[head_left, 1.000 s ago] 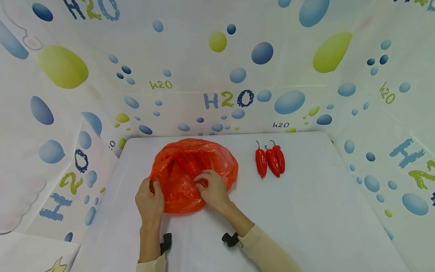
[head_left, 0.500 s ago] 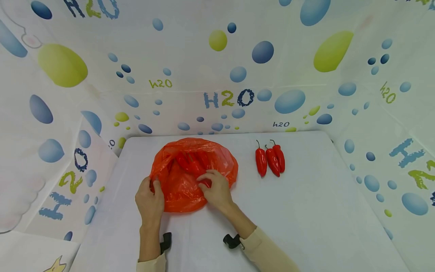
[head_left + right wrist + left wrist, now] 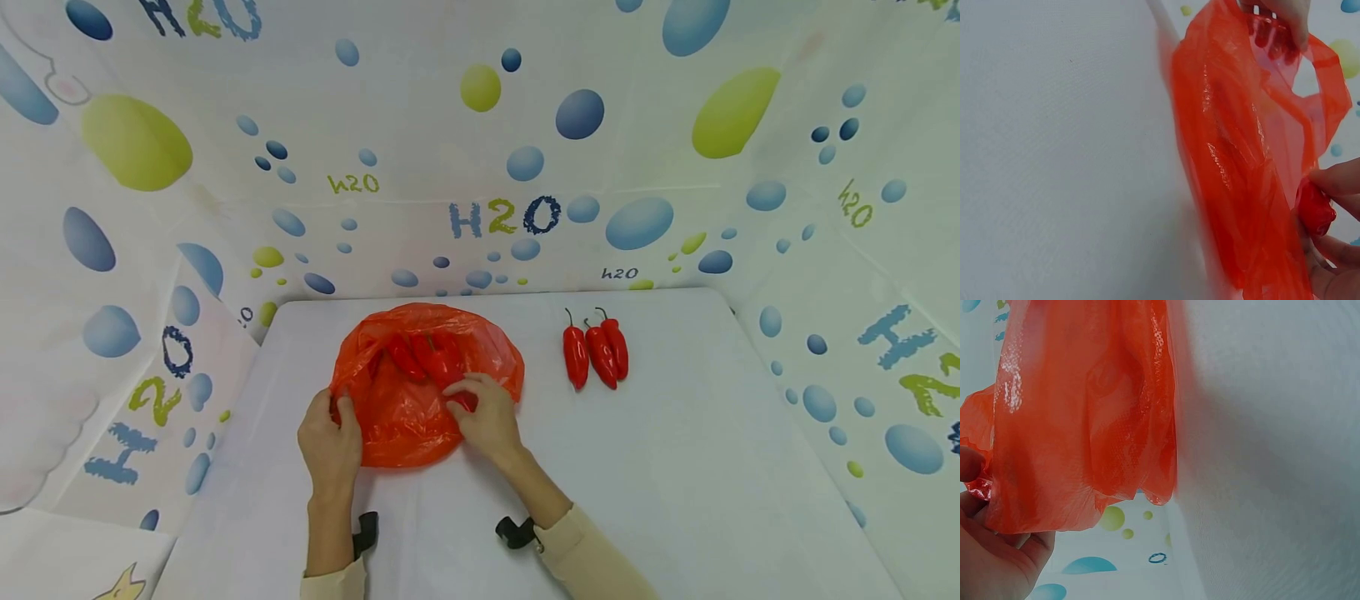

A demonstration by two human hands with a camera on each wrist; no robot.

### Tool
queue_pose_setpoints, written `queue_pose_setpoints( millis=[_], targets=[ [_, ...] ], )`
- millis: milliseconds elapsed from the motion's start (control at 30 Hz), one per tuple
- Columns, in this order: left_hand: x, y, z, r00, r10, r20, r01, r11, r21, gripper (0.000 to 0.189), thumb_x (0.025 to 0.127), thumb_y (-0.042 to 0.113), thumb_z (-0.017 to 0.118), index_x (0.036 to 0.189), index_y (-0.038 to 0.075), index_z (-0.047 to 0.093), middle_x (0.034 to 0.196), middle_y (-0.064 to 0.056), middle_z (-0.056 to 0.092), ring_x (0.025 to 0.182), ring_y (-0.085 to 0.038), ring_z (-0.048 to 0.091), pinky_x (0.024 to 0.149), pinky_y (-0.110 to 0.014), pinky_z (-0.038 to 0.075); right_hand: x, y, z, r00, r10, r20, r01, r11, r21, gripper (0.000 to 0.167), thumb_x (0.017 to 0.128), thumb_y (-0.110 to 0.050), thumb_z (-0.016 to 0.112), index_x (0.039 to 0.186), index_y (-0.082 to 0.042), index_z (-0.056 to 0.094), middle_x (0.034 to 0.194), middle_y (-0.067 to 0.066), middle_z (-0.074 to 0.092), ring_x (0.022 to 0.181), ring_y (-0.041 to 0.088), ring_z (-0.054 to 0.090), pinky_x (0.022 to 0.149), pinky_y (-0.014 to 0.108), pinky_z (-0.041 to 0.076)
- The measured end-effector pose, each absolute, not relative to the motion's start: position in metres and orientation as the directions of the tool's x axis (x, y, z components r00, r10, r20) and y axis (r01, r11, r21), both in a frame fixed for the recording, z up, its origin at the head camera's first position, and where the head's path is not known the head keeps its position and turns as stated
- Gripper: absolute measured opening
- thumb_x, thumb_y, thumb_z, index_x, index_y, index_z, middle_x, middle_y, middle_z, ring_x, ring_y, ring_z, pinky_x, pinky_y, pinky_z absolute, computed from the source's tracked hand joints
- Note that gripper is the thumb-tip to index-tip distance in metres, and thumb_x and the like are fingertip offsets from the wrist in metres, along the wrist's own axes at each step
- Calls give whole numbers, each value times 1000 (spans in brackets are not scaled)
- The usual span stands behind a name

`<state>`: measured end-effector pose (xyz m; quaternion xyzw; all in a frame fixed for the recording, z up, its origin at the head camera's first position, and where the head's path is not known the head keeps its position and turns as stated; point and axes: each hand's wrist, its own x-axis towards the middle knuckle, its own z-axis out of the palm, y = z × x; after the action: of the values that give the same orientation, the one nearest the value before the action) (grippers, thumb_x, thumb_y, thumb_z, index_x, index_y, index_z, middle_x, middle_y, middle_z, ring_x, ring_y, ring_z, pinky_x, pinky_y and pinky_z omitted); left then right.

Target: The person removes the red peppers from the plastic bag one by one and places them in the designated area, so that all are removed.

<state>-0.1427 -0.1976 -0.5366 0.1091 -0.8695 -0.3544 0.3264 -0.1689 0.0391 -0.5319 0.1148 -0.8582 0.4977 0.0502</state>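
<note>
An orange-red plastic bag point(image 3: 405, 425) lies on the table, its mouth spread open. My left hand point(image 3: 330, 442) pinches the left edge of the bag; in the left wrist view the thumb and fingers point(image 3: 1004, 550) hold the thin plastic. At the bag's right side, my right hand point(image 3: 487, 421) grips the near end of a red chili pepper point(image 3: 442, 364). The right wrist view shows the tip of that pepper point(image 3: 1315, 209) between thumb and fingers. Another red pepper point(image 3: 405, 357) rests inside the bag, and more red shapes behind are partly hidden.
Three red peppers with stems lie side by side to the right of the bag: a left one point(image 3: 576, 358), a middle one point(image 3: 601, 354) and a right one point(image 3: 617, 346). Patterned sheets point(image 3: 420, 150) stand behind and beside the white table point(image 3: 690, 467).
My right hand has shifted a little to the right with the pepper, whose far end has swung rightward inside the bag. My left hand stays on the bag's edge.
</note>
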Motion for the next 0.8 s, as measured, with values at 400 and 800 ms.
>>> queue_pose_setpoints(
  millis=[400, 800],
  targets=[
    [-142, -197, -536, -765, -424, 485, 39, 721, 692, 26, 107, 15, 56, 112, -6, 68, 99, -20, 70, 83, -34, 65, 75, -13, 41, -169, 54, -525, -975, -94, 200, -220, 455, -863, 17, 94, -11, 76, 109, -17, 80, 128, 5, 68, 118, 25, 62, 87, 39, 58],
    [-142, -197, -536, -769, -418, 484, 43, 721, 692, 24, 106, 15, 56, 110, -6, 68, 96, -20, 70, 82, -33, 63, 74, -22, 44, -173, 73, -528, -977, -4, 212, -190, 461, -867, 18, 93, -11, 77, 110, -17, 81, 128, 8, 70, 125, 27, 62, 96, 43, 57]
  ],
)
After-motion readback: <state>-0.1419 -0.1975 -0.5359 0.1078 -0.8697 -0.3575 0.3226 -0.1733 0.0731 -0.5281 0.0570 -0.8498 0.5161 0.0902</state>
